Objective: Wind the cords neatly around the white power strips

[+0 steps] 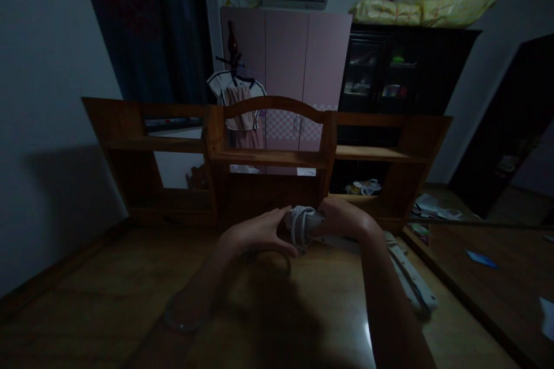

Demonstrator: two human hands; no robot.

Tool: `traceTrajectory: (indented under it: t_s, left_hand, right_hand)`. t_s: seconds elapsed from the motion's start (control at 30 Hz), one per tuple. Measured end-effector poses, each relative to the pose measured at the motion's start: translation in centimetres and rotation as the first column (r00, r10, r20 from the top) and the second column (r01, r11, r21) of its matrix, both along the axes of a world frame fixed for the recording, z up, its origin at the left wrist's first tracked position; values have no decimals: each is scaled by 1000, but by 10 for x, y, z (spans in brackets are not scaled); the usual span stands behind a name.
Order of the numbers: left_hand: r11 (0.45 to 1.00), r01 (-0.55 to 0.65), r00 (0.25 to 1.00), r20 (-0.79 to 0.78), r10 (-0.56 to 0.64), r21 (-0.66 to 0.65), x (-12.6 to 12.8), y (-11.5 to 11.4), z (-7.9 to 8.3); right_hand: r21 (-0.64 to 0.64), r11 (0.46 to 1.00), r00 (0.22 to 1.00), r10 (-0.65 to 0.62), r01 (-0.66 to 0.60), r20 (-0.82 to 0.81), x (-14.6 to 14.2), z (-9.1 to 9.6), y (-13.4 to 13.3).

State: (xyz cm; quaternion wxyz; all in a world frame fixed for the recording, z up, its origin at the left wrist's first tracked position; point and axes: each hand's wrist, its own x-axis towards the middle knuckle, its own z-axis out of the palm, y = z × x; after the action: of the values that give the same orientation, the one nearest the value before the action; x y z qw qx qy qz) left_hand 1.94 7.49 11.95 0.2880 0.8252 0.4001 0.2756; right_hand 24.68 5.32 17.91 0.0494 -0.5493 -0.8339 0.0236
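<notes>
A pale cord (302, 225) is wound in several turns around one end of a white power strip (340, 242), held above the wooden desk. My right hand (341, 216) is closed around the strip, its fingers partly hidden behind the wrist. My left hand (259, 230) curves around the other side of the coil, with fingertips above and thumb below at the cord. A gap shows between its thumb and fingers. To the right of my right forearm, a second long white power strip (411, 277) lies on the desk.
A wooden shelf unit (268, 157) stands along the desk's back edge. A thin dark loop (283, 259) lies beneath my left hand. Plastic bags (435, 207) and a blue packet (481, 258) are on a lower brown surface at right. A wall (47, 127) bounds the left.
</notes>
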Motion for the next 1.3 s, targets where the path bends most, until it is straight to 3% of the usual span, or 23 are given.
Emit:
traceTrajectory:
  t_s: [0.1, 0.33, 0.47, 0.6, 0.7, 0.83, 1.0, 1.13, 1.3]
  left_hand:
    - [985, 135, 989, -71, -128, 105, 8, -12, 16]
    - [993, 88, 983, -170, -75, 75, -6, -10, 26]
    - [980, 90, 993, -94, -74, 178, -18, -5, 31]
    - [966, 23, 1000, -17, -19, 256, -21, 5, 28]
    - [960, -21, 998, -46, 35, 278, -23, 18, 17]
    - [990, -23, 974, -222, 54, 141, -36, 34, -2]
    - [998, -15, 938, -347, -6, -57, -55, 42, -18]
    - [988, 54, 960, -266, -92, -143, -57, 45, -19]
    - [968, 173, 984, 1, -175, -179, -52, 44, -8]
  right_hand:
    - [0, 1000, 1000, 11, -11, -2, -1, 1, -1]
    - [-49, 998, 999, 47, -48, -22, -2, 1, -2]
    - [-84, 992, 995, 90, -93, -44, 3, 1, 1]
    - [-114, 978, 980, 162, -175, -119, 10, 3, 2]
    - [-91, 966, 954, 217, -240, -205, 15, 7, 0]
    - [-23, 970, 936, 227, -242, -270, 19, 12, -5]
    - [124, 991, 961, 84, -52, -264, 27, 10, -4]
    - [136, 991, 964, 29, 7, -265, 33, 6, 4]
    - [-39, 997, 918, 49, -69, -394, 31, -12, 17]
